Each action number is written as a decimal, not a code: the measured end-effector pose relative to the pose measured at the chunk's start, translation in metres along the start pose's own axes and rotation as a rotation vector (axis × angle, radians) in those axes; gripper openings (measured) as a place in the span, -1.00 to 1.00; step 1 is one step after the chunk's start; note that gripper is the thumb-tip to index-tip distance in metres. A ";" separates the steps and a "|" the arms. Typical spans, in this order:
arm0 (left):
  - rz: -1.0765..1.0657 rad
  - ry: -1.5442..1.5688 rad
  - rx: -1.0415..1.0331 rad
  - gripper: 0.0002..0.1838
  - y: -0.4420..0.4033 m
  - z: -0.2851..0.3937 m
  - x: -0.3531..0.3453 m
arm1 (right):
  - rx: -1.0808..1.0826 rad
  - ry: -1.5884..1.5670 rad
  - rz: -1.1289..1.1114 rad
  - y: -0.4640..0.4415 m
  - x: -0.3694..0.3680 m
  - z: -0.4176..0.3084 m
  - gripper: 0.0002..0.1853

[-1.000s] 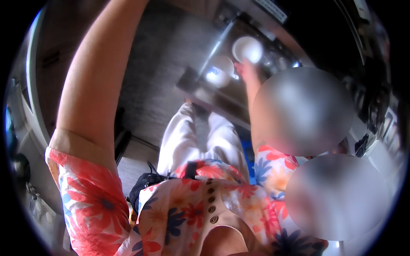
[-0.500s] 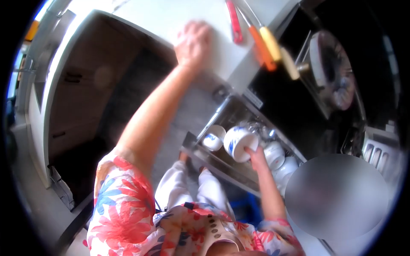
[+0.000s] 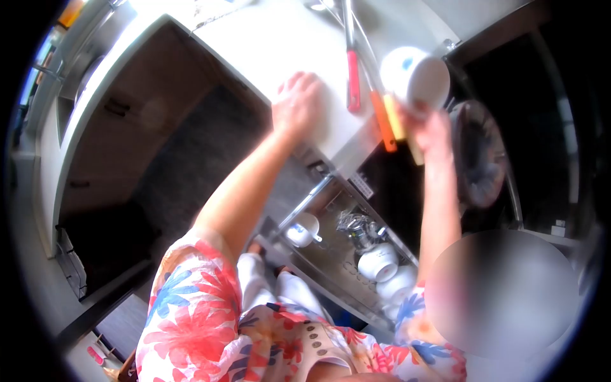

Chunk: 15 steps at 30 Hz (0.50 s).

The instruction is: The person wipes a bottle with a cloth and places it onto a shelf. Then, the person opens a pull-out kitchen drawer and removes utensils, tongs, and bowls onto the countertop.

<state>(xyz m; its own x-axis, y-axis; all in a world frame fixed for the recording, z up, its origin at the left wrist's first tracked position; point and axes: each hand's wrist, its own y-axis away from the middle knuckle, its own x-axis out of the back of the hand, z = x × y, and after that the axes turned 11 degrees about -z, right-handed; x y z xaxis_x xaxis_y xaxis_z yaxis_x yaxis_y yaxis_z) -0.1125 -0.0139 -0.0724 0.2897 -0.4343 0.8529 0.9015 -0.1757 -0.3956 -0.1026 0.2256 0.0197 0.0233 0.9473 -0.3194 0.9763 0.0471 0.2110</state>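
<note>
**White bowl (image 3: 410,69) held tilted at the worktop's (image 3: 273,44) right side, by the right hand (image 3: 434,135)**

I see the bowl on its side, blue mark outward; from my feed I cannot tell whether it touches the worktop. The right grip is closed on its near edge, fingers partly hidden and smeared by blur, so I can't judge how firmly.

What worries me is a slip: a smooth bowl held by one edge could roll out of those fingers and chip. Swung low, it could also knock the orange handle (image 3: 384,124) or yellow handle (image 3: 393,120) jutting past the worktop's near corner and send a tool off.

The bowl lies just beyond the right grip, touching its fingers, with both handles close on the left. A red handle (image 3: 353,83) lies farther in on the worktop.

The left hand (image 3: 297,105) rests at the worktop's near edge, fingers loosely parted, with nothing that I can see in its grip.

Below the worktop, a pulled-out drawer (image 3: 328,267) carries a blue-patterned cup (image 3: 299,232), a cluster of shiny, clear-looking pieces (image 3: 359,228) and more white bowls (image 3: 378,262).
</note>
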 end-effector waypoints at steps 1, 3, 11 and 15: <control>0.004 0.004 -0.001 -0.77 0.000 0.000 0.001 | -0.010 0.042 0.021 -0.026 0.012 -0.003 -0.69; 0.004 0.014 -0.002 -0.77 0.000 0.002 0.004 | -0.052 0.098 0.091 -0.063 0.017 -0.016 -0.69; 0.010 0.009 -0.004 -0.77 0.000 0.001 0.005 | -0.205 0.191 0.177 -0.131 0.027 -0.021 -0.66; 0.015 0.018 -0.010 -0.78 -0.001 0.003 0.006 | -0.314 0.299 0.123 -0.131 0.021 -0.034 -0.51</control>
<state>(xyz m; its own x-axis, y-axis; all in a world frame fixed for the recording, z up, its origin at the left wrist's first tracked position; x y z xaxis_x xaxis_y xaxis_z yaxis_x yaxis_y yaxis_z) -0.1105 -0.0140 -0.0656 0.2976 -0.4527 0.8405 0.8938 -0.1773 -0.4120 -0.2370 0.2504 0.0165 0.0267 0.9996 -0.0029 0.8565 -0.0213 0.5157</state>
